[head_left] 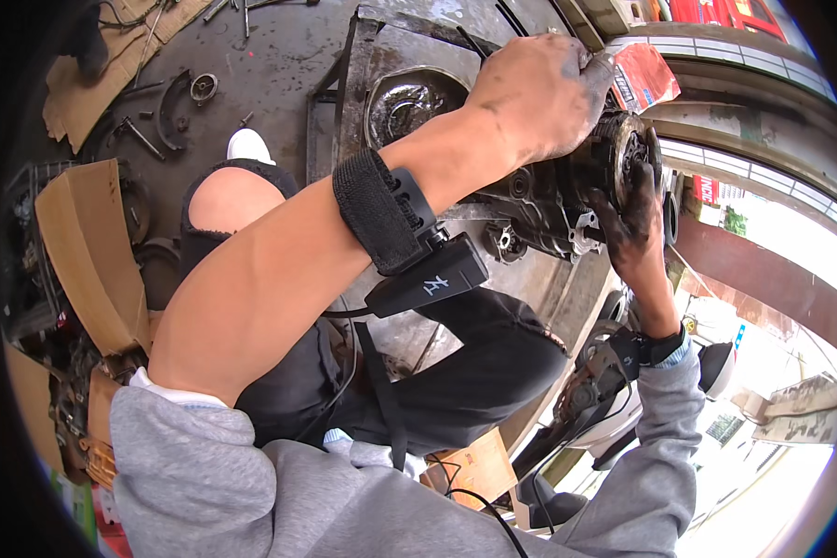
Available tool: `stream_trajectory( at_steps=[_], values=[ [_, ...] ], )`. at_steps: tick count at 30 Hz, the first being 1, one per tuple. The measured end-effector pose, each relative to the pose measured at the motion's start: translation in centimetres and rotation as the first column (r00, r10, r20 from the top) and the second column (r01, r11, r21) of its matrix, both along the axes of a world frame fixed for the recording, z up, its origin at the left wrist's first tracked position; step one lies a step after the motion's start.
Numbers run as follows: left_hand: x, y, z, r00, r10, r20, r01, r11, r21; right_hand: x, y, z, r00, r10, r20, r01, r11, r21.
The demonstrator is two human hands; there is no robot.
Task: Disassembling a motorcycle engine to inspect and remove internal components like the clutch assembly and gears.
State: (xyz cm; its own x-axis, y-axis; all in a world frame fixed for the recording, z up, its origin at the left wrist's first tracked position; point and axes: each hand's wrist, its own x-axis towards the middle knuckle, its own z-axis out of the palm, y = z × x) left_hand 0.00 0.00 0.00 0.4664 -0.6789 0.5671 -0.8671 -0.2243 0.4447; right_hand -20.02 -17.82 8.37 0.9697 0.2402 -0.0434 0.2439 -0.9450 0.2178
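A dark, greasy engine (pixel 539 205) lies on its side at the upper right, with a round ribbed metal part (pixel 616 147) at its far right end. Blackened fingers of my right hand (pixel 634 219) curl round that part's near and right side. My left hand (pixel 544 93) reaches across from the lower left and is closed just above it. A creased red packet (pixel 649 76) with a pale printed patch sticks out beside its thumb and looks pinched there; the fingertips are hidden. Straps circle both wrists, and a black box (pixel 432 279) hangs at the left one.
A metal frame stand (pixel 335 102) holds an oily round pan (pixel 409 107) left of the engine. Loose metal parts (pixel 172 112) and tools lie on the floor at upper left. An open cardboard box (pixel 93 251) stands at left. My bent knees are below; a motorcycle (pixel 591 381) stands at right.
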Motion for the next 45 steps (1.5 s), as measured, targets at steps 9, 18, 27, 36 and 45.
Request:
stream_trajectory(
  at_steps=[9, 18, 27, 36, 45],
  values=[
    [-0.1, -1.6, -1.5, 0.998, 0.042, 0.042, -0.033, 0.979, -0.203, 3.0, 3.2, 2.9, 0.849, -0.488, -0.206, 0.523, 0.715, 0.464],
    [-2.2, -2.5, -1.5, 0.896, -0.136, -0.424, 0.081, 0.986, -0.145, 1.6, 2.8, 1.5, 0.996, -0.043, -0.08, 0.041, 0.999, -0.029],
    [-0.5, 0.6, 1.2, 0.814, -0.02, -0.58, 0.171, 0.963, 0.207, 4.3, 4.2, 1.7, 0.894, -0.448, -0.009, 0.363, 0.713, 0.6],
    [-0.5, 1.5, 1.4, 0.838, -0.016, -0.545, 0.156, 0.965, 0.212, 5.8, 2.0, 2.7, 0.911, -0.341, -0.234, 0.398, 0.875, 0.276],
    [-0.7, 2.6, 1.7, 0.848, -0.036, -0.528, 0.222, 0.93, 0.293, 5.9, 3.3, 1.9, 0.881, -0.426, -0.206, 0.473, 0.794, 0.381]
  ],
)
